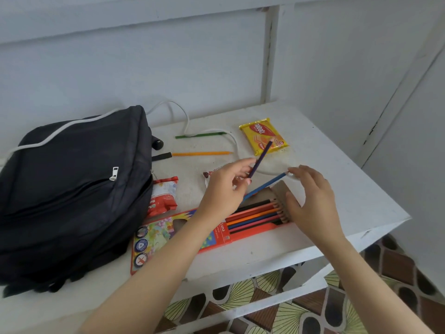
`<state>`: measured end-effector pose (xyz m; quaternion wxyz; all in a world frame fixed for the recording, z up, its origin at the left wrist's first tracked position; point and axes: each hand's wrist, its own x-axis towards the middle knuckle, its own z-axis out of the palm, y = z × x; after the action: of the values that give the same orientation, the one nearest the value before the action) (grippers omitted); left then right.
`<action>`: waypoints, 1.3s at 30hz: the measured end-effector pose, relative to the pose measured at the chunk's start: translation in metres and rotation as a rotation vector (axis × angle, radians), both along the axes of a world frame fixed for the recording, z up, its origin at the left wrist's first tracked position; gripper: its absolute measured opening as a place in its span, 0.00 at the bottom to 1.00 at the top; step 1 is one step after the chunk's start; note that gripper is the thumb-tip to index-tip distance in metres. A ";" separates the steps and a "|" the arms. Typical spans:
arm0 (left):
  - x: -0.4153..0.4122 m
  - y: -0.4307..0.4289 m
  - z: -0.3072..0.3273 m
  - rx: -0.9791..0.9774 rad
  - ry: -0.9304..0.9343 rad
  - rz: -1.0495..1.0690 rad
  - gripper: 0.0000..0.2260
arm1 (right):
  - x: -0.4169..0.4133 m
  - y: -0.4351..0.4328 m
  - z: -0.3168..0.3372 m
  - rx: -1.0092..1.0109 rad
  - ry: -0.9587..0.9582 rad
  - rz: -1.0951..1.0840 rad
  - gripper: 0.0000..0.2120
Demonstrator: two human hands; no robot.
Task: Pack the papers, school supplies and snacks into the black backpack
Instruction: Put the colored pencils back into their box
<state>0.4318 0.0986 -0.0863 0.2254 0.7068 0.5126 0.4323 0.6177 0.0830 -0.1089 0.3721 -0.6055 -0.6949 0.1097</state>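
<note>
The black backpack [72, 189] lies zipped on the left of the white table [337, 179]. An orange coloured-pencil box [216, 233] lies open in front, several pencils inside. My left hand [224, 189] grips a dark purple pencil [261, 157] upright and also holds a blue pencil [267, 184] pointing right. My right hand [313, 201] rests on the box's cardboard flap, fingertips touching the blue pencil's tip. A yellow wafer packet [263, 136] lies at the back, a red snack packet [163, 196] beside the backpack. Green [199, 135] and orange [202, 153] pencils lie loose.
A white cable [185, 121] snakes over the backpack and across the table's back. A small wrapper [208, 175] peeks out behind my left hand. White panelled walls close off the back and right. A patterned tiled floor [313, 309] shows below the table's front edge.
</note>
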 end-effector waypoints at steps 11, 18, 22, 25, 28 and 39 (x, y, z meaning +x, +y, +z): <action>-0.012 -0.013 -0.020 -0.010 0.315 -0.059 0.13 | 0.009 -0.009 -0.022 0.018 -0.127 -0.003 0.21; -0.029 -0.028 -0.034 0.178 0.542 0.000 0.08 | 0.010 -0.009 -0.027 0.028 -0.254 -0.035 0.18; -0.035 -0.035 -0.038 0.189 0.535 0.065 0.06 | 0.009 -0.010 -0.025 0.090 -0.299 -0.030 0.19; -0.034 -0.038 -0.037 0.179 0.529 0.105 0.08 | 0.002 -0.011 -0.020 0.138 -0.351 0.006 0.19; -0.033 -0.040 -0.037 0.170 0.563 0.114 0.13 | -0.007 -0.012 -0.017 0.122 -0.425 0.023 0.20; -0.035 -0.043 -0.038 0.127 0.600 0.072 0.15 | -0.020 -0.008 -0.014 0.074 -0.628 0.078 0.21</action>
<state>0.3964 0.0558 -0.1246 0.0038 0.7969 0.5530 0.2432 0.5976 0.0750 -0.1225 0.1568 -0.5687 -0.8020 -0.0937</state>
